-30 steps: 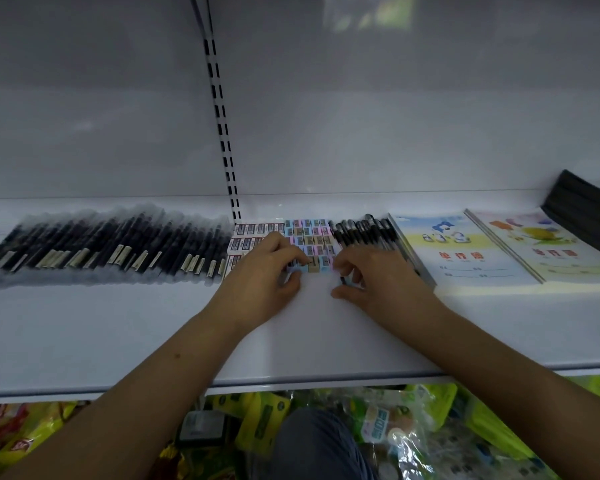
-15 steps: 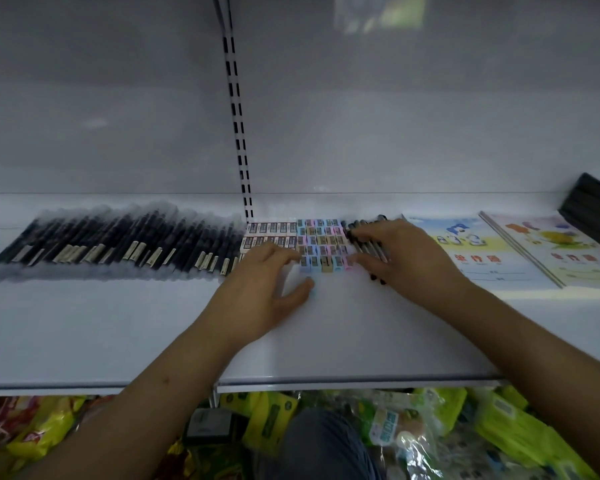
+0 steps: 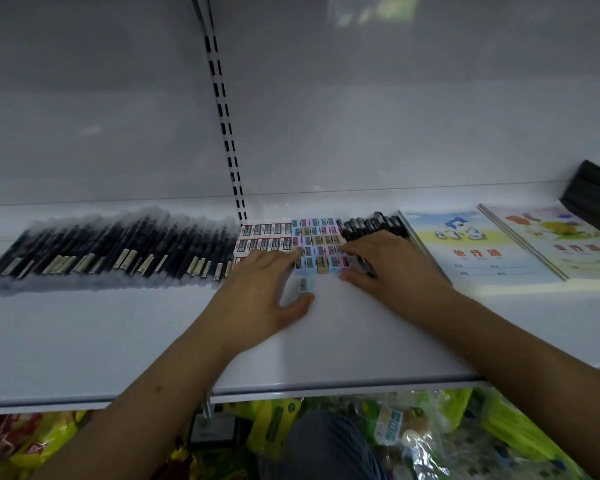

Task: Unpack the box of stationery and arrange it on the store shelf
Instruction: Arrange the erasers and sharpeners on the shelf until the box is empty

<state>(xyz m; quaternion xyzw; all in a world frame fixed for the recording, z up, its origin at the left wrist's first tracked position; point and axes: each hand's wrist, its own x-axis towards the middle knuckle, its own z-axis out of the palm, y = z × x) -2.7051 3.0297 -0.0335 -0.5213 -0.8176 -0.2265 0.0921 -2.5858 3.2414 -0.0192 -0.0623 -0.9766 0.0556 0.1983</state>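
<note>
White shelf (image 3: 326,348) holds notebooks (image 3: 471,251) bearing blurred, unreadable red characters.

A white store shelf (image 3: 125,334) carries the stationery in a row along its back. At the left lies a wide band of black pens in clear sleeves (image 3: 111,251), laid side by side and slanted. Next come white erasers (image 3: 265,235) in neat rows, then a block of pastel pencil sharpeners (image 3: 317,237) in blue, pink and tan. One blue sharpener (image 3: 305,285) lies apart, just in front of the block. Right of the block sits a small group of black pens (image 3: 373,225). Further right, two exercise books (image 3: 465,247) with cartoon covers lie flat, overlapping at the edge.
</note>
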